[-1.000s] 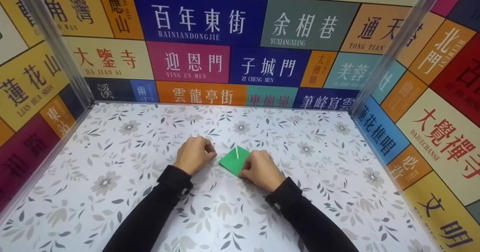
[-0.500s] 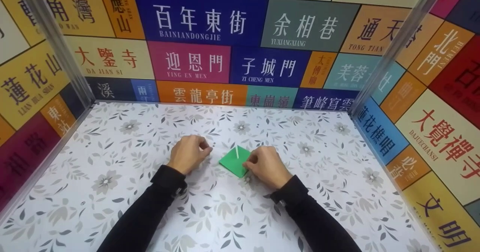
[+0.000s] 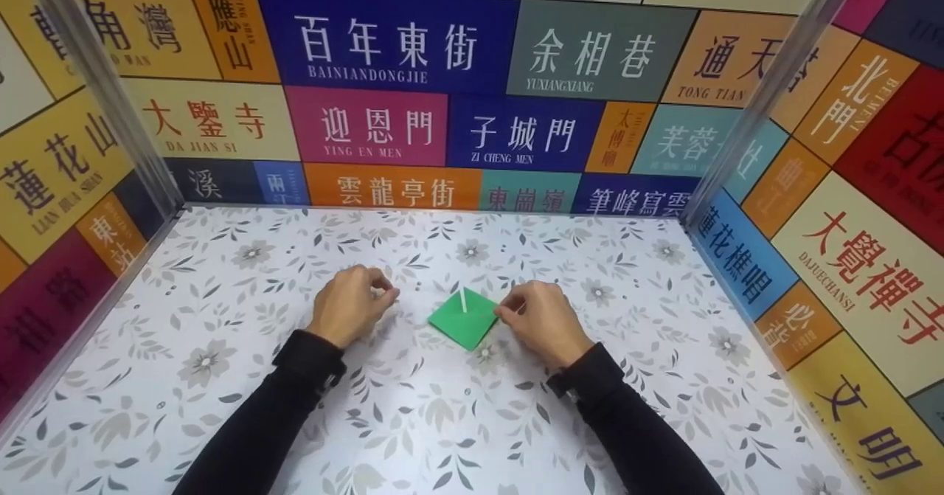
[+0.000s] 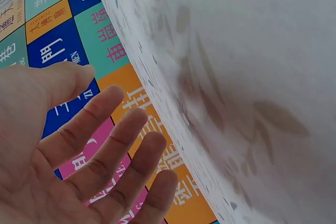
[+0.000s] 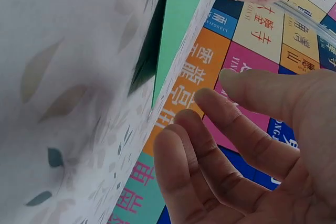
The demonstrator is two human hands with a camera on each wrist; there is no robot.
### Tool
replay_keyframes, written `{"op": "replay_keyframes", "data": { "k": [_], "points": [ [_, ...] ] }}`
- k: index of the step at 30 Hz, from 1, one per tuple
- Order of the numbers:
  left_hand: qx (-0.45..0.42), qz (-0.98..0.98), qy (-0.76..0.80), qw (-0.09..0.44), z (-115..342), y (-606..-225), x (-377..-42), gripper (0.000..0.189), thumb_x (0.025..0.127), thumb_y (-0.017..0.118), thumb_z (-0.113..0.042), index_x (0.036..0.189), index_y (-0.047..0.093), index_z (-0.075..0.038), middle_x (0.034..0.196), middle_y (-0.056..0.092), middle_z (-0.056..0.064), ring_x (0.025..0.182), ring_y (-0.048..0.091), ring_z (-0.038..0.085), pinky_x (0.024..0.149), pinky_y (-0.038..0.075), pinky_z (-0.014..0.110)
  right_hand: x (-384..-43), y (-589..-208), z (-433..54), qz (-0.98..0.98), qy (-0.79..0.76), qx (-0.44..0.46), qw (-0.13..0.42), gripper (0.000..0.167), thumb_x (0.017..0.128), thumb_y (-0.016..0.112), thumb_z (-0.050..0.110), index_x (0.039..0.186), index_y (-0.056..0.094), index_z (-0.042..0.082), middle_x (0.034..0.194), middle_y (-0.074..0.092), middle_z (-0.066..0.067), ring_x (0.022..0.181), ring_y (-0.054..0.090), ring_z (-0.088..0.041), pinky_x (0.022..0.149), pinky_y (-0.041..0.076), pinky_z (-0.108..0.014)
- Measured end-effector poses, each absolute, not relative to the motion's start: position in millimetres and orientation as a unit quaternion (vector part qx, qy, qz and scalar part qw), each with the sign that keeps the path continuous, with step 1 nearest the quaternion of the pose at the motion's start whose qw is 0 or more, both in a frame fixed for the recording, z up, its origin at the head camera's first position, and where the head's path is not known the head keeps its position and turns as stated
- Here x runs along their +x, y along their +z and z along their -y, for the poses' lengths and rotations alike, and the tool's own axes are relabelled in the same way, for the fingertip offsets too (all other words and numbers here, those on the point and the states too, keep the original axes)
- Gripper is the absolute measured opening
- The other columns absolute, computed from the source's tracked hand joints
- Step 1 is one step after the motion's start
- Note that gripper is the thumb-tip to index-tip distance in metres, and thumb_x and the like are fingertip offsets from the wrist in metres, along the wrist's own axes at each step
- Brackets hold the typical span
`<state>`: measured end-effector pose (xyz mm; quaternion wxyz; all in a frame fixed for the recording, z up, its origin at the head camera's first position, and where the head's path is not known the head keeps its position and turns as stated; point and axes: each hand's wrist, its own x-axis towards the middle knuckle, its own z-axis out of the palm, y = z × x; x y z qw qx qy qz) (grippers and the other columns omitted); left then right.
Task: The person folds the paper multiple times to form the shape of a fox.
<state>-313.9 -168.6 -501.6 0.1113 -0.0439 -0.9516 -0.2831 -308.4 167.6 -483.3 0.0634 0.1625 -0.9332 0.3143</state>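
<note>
A folded green paper point(image 3: 466, 322) lies in a diamond shape on the table, a thin white strip showing near its top corner. To its left, the left hand point(image 3: 352, 305) hovers with a gap between it and the paper. Its fingers are spread and relaxed in the left wrist view and hold nothing. The right hand point(image 3: 544, 319) is just beside the paper's right corner. In the right wrist view its loosely bent fingers point(image 5: 210, 156) hold nothing, apart from the green paper point(image 5: 176, 22), one layer of which stands raised off the layer below.
The table point(image 3: 413, 421) has a white cover printed with grey leaves and flowers. Panels of coloured signs point(image 3: 369, 126) rise along its back and both sides. Clear strips point(image 3: 759, 97) run up the two back corners.
The right hand has let go of the green paper's lower right edge and moved right. The left hand has drawn away to the left. The paper stays almost in place.
</note>
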Motion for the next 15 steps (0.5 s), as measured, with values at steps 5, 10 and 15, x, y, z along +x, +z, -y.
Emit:
{"op": "replay_keyframes", "data": {
  "k": [5,10,15],
  "points": [
    [-0.046,0.953,-0.275,0.114,179.0,-502.2,-313.0,0.021,0.104,0.088,-0.033,0.11,0.089,-0.013,0.119,0.085,0.017,0.11,0.08,0.037,0.093,0.067,0.056,-312.4,-486.1,-177.4,0.934,0.311,0.157,0.073,0.009,0.102,0.091,0.022,0.104,0.09,0.013,0.102,0.089,-0.004,0.098,0.081,-0.026,0.096,0.068,-0.052],
    [-0.046,0.954,-0.27,0.118,190.5,-503.3,-310.2,0.026,0.103,0.088,-0.035,0.113,0.089,-0.011,0.122,0.084,0.02,0.115,0.079,0.042,0.099,0.065,0.06,-314.9,-489.6,-189.1,0.935,0.299,0.167,0.092,0.019,0.102,0.09,0.023,0.114,0.088,0.008,0.114,0.089,-0.012,0.114,0.082,-0.037,0.106,0.066,-0.058],
    [-0.052,0.955,-0.265,0.127,202.6,-505.8,-306.6,0.033,0.103,0.089,-0.037,0.119,0.088,-0.009,0.125,0.082,0.023,0.12,0.078,0.046,0.101,0.064,0.063,-316.3,-492.4,-201.1,0.934,0.294,0.175,0.1,0.026,0.103,0.09,0.024,0.122,0.087,0.007,0.125,0.087,-0.015,0.127,0.078,-0.041,0.117,0.06,-0.06]
  ]
}}
